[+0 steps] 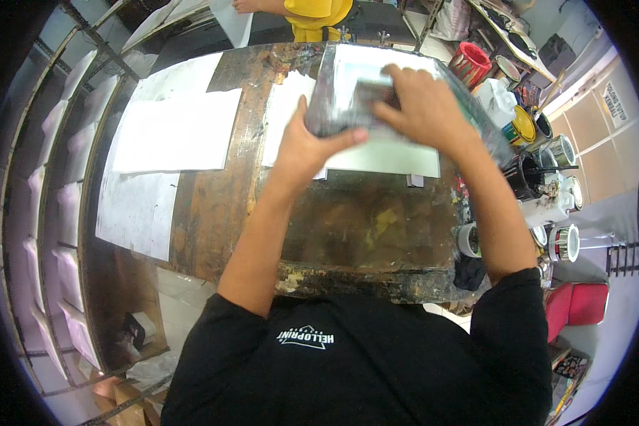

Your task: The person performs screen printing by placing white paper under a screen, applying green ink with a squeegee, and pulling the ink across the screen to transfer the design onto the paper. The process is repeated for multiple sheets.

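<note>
Both hands grip a squeegee (368, 96) on the framed screen (412, 85) at the far side of the stained table (348, 227): left hand (312, 142) clasps its near end, right hand (422, 106) presses on top. Paint cans (532, 128) stand right.

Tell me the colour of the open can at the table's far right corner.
Red, the open can beside the other paint tins; the head view shows it best.

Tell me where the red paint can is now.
In the head view, the red paint can stands at the upper right, past the right edge of the stained wooden worktable, beside a white plastic jug and other opened tins.
</note>
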The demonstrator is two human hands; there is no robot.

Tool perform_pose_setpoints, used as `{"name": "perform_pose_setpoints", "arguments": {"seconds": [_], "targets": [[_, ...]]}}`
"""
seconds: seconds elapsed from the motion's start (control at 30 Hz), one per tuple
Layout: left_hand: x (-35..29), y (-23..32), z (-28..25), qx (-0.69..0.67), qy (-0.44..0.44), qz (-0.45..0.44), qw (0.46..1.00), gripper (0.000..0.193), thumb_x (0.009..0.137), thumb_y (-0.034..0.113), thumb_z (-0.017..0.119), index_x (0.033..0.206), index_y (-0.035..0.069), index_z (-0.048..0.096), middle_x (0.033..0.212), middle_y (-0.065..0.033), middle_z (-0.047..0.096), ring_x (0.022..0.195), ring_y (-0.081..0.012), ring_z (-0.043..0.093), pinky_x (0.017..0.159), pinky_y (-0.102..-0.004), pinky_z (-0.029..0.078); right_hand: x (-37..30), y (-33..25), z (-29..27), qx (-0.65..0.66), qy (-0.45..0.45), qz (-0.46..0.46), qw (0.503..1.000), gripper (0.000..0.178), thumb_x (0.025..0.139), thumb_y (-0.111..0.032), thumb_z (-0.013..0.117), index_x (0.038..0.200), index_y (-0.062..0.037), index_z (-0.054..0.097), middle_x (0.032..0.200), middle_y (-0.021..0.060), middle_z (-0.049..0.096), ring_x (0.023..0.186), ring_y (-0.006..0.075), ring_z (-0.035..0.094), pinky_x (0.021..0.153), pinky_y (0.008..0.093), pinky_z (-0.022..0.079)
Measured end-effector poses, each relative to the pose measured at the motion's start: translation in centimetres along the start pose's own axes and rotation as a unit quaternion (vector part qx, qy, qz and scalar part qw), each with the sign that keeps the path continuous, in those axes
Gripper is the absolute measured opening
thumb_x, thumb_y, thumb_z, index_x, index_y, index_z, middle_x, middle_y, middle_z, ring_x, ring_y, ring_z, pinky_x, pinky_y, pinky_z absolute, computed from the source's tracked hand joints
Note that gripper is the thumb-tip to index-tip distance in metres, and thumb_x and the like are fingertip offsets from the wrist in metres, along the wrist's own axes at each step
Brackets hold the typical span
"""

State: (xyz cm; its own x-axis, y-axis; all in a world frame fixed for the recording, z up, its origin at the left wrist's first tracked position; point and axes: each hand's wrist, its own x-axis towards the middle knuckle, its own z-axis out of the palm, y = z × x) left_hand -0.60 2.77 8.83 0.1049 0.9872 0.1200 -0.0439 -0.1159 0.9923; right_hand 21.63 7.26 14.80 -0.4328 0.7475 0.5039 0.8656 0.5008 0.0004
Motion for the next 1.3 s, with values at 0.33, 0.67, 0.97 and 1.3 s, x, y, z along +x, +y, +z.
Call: {"name": "perform_pose_setpoints", "arguments": {"seconds": [0.33,0.67,0.97,1.3], "targets": [[-6.7,-10.4,-0.2,0.436,0.07,-0.025,0.897,0.118,0.053,0.056,0.099,0.148,-0.002,0.056,0.109,-0.0135,0.064,0.105,-0.0309,0.065,0.092,-0.0434,0.054,-12.2,-5.2,7.1,0.034,-0.218,0.092,0.971,0.04,0.08,-0.017,0.078,0.118,-0.0157,0.065,0.108,0.0065,0.069,0.104,0.0305,0.065,0.092,0.0505,0.042],[-6.9,-10.9,-0.7,0.439,0.073,0.05,0.894,0.12,0.052,0.05,0.1,0.15,-0.002,0.053,0.096,-0.0115,0.057,0.09,-0.0279,0.059,0.085,-0.0411,0.052,2.5,5.3,17.3,-0.019,-0.162,0.09,0.983,0.025,0.086,-0.023,0.068,0.11,-0.0145,0.064,0.102,0.0097,0.07,0.1,0.0327,0.069,0.086,0.0559,0.045],[-7.2,-11.3,-0.7,0.367,0.087,0.079,0.923,0.115,0.061,0.046,0.099,0.153,0.0,0.049,0.103,-0.0186,0.074,0.095,-0.0336,0.07,0.089,-0.0438,0.054,7.5,9.3,19.0,-0.006,-0.185,0.083,0.979,0.032,0.09,-0.028,0.067,0.119,-0.0155,0.066,0.109,0.0112,0.073,0.106,0.0347,0.07,0.089,0.0566,0.049],[-6.8,-10.4,-0.5,0.316,0.082,0.044,0.944,0.105,0.067,0.041,0.098,0.152,0.001,0.051,0.113,-0.022,0.074,0.104,-0.0358,0.072,0.094,-0.0437,0.055,-7.2,-2.2,6.7,0.02,-0.201,0.073,0.977,0.037,0.087,-0.034,0.072,0.108,-0.005,0.06,0.096,0.0144,0.066,0.094,0.0354,0.068,0.08,0.0522,0.049]]}}
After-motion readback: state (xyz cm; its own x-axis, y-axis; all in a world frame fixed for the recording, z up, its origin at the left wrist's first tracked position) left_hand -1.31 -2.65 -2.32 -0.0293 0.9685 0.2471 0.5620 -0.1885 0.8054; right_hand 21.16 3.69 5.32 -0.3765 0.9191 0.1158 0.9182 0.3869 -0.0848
